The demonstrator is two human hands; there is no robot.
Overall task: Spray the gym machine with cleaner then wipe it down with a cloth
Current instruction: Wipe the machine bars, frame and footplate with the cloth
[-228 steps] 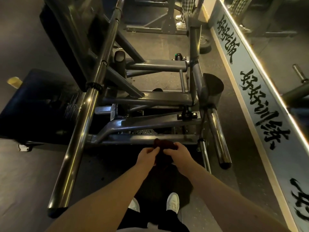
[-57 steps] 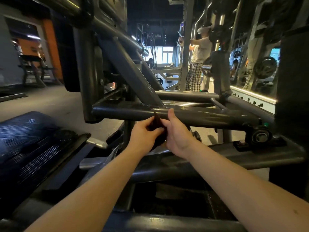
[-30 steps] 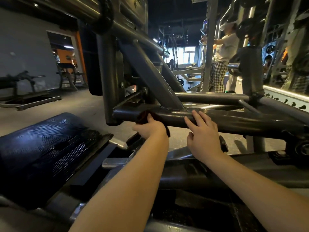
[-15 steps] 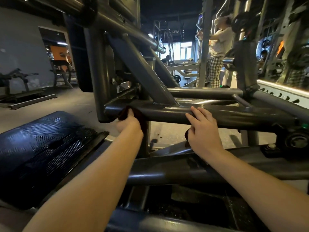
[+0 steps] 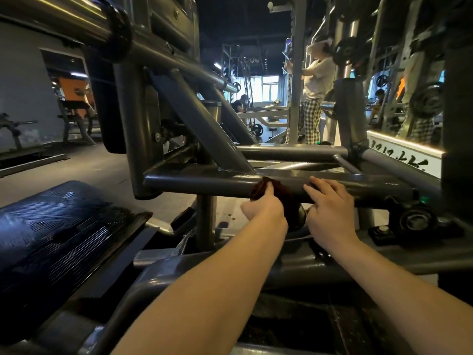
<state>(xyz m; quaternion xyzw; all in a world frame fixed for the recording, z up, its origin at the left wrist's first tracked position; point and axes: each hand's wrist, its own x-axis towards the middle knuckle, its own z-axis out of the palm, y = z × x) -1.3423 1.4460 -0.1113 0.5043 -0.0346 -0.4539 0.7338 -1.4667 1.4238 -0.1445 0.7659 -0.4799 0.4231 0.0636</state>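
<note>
The gym machine is a grey steel frame, and its horizontal crossbar point(image 5: 199, 184) runs across the middle of the view. My left hand point(image 5: 265, 207) grips a dark brown cloth point(image 5: 280, 194) and presses it against the front of that bar. Just to the right, my right hand point(image 5: 330, 208) rests on the same bar with its fingers laid straight over the top. Part of the cloth hangs down between my two hands. No spray bottle is in view.
A black padded seat point(image 5: 58, 234) lies low at the left. A chrome weight bar point(image 5: 84, 19) slants overhead. A bearing block point(image 5: 414, 221) sits at the crossbar's right end. A person in checked trousers point(image 5: 313, 98) stands at another rack behind. A mirrored wall point(image 5: 409, 149) runs along the right.
My left hand has slid the cloth rightward along the crossbar, from its left end to beside my right hand. My right hand has stayed on the bar.
</note>
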